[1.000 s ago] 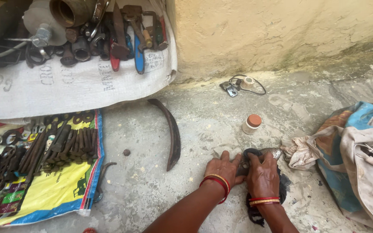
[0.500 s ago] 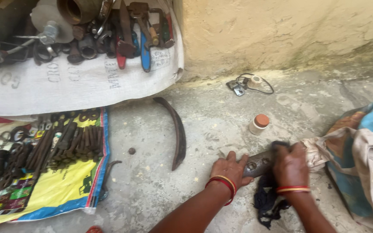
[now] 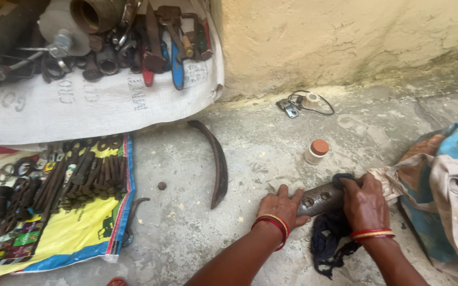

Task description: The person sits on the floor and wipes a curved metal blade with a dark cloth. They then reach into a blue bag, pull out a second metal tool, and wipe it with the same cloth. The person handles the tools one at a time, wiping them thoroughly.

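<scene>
A dark metal bar (image 3: 319, 199) with two round holes in its face lies flat on the concrete floor (image 3: 271, 143), low and right of centre. The left hand (image 3: 282, 207) presses down on its near end, fingers spread flat, pinning rather than gripping. The right hand (image 3: 366, 204) closes its fingers on a black cloth (image 3: 331, 238) bunched over the bar's far end, with the loose tail of the cloth trailing on the floor toward the person.

To rub the bar well, I judge the left hand should keep firm weight on it so it cannot slide, while the right works the cloth along the length in short strokes and into the holes.

Half a second ago the right hand sat nearer the bar's middle and the cloth hung mostly below; now it has moved out to the far end.

Just beyond the bar stands a small white jar (image 3: 316, 152) with an orange lid. A curved blade (image 3: 218, 161) lies to the left, well apart; a yellow sheet (image 3: 88, 228) with rusty tools lies farther left, and crumpled fabric (image 3: 446, 185) lies to the right.
</scene>
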